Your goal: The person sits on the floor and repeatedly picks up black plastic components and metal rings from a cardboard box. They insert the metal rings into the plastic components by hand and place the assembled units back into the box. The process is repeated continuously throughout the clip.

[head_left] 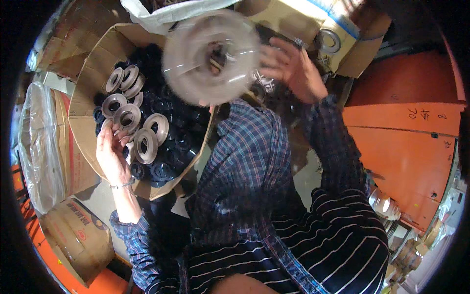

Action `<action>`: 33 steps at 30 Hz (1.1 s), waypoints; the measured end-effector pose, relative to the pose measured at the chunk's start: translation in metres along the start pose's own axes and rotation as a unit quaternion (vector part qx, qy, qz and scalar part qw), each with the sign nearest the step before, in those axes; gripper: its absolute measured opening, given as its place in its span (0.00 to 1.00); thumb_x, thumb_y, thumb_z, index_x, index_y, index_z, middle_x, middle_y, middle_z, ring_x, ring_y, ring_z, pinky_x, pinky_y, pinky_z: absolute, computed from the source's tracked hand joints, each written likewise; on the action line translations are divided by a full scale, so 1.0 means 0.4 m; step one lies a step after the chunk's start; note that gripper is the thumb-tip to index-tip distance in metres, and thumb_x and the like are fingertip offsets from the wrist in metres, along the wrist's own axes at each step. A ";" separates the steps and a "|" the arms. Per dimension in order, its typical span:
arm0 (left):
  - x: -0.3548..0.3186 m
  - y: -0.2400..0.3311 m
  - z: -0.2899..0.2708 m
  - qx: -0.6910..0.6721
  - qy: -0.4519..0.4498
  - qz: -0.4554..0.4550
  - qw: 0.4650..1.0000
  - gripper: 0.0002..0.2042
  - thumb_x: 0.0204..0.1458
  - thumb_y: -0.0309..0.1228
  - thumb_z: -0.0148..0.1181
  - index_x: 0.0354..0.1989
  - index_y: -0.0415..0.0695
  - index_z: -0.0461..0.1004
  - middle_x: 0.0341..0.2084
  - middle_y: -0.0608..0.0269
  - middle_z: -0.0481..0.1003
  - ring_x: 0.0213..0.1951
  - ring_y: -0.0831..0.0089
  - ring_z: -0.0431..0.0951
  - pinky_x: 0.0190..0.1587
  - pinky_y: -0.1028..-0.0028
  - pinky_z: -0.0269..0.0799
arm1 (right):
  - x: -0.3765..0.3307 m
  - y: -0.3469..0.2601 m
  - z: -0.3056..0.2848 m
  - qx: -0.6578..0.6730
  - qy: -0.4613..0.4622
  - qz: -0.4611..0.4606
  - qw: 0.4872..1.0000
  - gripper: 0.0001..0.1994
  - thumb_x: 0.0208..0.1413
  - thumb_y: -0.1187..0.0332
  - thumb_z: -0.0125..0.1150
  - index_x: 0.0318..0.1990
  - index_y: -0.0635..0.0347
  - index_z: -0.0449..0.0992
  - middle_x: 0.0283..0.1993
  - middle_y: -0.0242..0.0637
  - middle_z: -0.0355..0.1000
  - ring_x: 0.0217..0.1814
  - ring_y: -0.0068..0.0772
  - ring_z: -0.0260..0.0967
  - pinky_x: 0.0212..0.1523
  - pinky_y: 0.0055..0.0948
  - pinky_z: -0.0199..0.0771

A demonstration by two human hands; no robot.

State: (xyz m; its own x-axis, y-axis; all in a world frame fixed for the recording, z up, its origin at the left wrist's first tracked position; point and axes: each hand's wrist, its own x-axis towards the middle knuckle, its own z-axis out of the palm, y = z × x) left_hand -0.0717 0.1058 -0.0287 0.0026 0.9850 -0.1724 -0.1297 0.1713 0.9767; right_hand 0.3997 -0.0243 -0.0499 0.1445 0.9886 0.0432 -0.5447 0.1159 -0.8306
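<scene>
A large greyish ring (188,73) with a round middle hole hangs in the air close to the camera, blurred by motion. Right of it is my right hand (298,73), fingers spread; its fingertips lie at the ring's edge, and I cannot tell whether they touch it. My left hand (113,154) is over the left side of a cardboard box (84,105), its fingers loosely apart against pale rings (128,109). Several such rings lie there on a heap of black round parts (183,144). Another pale ring (145,157) rests just right of that hand.
A plastic-wrapped carton (44,147) stands left of the box, with a brown carton (78,240) below it. An open carton (350,54) holding a ring is at the upper right. Orange cabinets (401,147) line the right side. A white sack (161,17) lies at the top.
</scene>
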 end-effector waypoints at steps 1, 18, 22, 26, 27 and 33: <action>0.000 -0.002 0.000 0.002 0.008 0.003 1.000 0.16 0.63 0.34 0.53 0.54 0.38 0.71 0.44 0.57 0.77 0.40 0.73 0.79 0.42 0.76 0.74 | 0.028 -0.007 -0.030 -0.066 0.005 -0.020 0.998 0.25 0.67 0.53 0.47 0.62 0.65 0.65 0.55 0.45 0.71 0.58 0.40 0.70 0.58 0.39 0.72; -0.011 -0.010 0.029 0.106 -0.005 -0.011 0.994 0.13 0.62 0.30 0.54 0.52 0.38 0.73 0.44 0.59 0.77 0.39 0.75 0.79 0.42 0.77 0.73 | -0.099 0.217 -0.440 -0.831 -0.047 0.340 0.438 0.20 0.49 0.57 0.63 0.45 0.62 0.78 0.48 0.46 0.76 0.52 0.49 0.73 0.54 0.42 0.71; -0.026 -0.008 0.060 0.139 -0.030 -0.004 0.990 0.12 0.62 0.29 0.53 0.51 0.37 0.73 0.43 0.58 0.78 0.38 0.75 0.79 0.42 0.76 0.73 | -0.005 0.177 -0.350 -0.860 0.012 0.246 0.448 0.18 0.48 0.59 0.62 0.43 0.61 0.80 0.47 0.45 0.77 0.51 0.51 0.72 0.53 0.43 0.71; -0.034 -0.019 0.084 0.193 -0.042 -0.013 0.980 0.11 0.62 0.28 0.53 0.48 0.36 0.74 0.39 0.59 0.78 0.35 0.76 0.78 0.42 0.76 0.74 | 0.054 0.373 -0.336 -0.849 -0.092 0.196 0.482 0.19 0.53 0.61 0.56 0.50 0.61 0.75 0.47 0.48 0.74 0.52 0.51 0.70 0.55 0.45 0.68; -0.034 -0.021 0.085 0.197 -0.064 -0.012 0.978 0.11 0.62 0.28 0.53 0.48 0.36 0.74 0.38 0.59 0.79 0.35 0.77 0.78 0.42 0.76 0.75 | 0.045 0.453 -0.350 -0.818 -0.079 0.221 0.525 0.20 0.57 0.59 0.53 0.53 0.60 0.73 0.50 0.49 0.72 0.51 0.52 0.69 0.55 0.46 0.69; -0.016 -0.023 0.072 0.226 -0.015 -0.019 0.974 0.10 0.62 0.28 0.53 0.47 0.36 0.75 0.37 0.60 0.79 0.34 0.76 0.79 0.41 0.76 0.75 | -0.007 0.725 -0.534 -0.850 -0.179 0.125 0.479 0.17 0.61 0.59 0.49 0.52 0.56 0.72 0.54 0.45 0.70 0.51 0.49 0.68 0.56 0.46 0.68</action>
State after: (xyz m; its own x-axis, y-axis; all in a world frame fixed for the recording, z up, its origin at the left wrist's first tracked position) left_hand -0.0421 0.0985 -0.0329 0.0284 0.9768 -0.2124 0.3204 0.1924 0.9275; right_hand 0.4177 -0.0142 -0.4094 -0.0661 0.9396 -0.3359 0.9963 0.0439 -0.0733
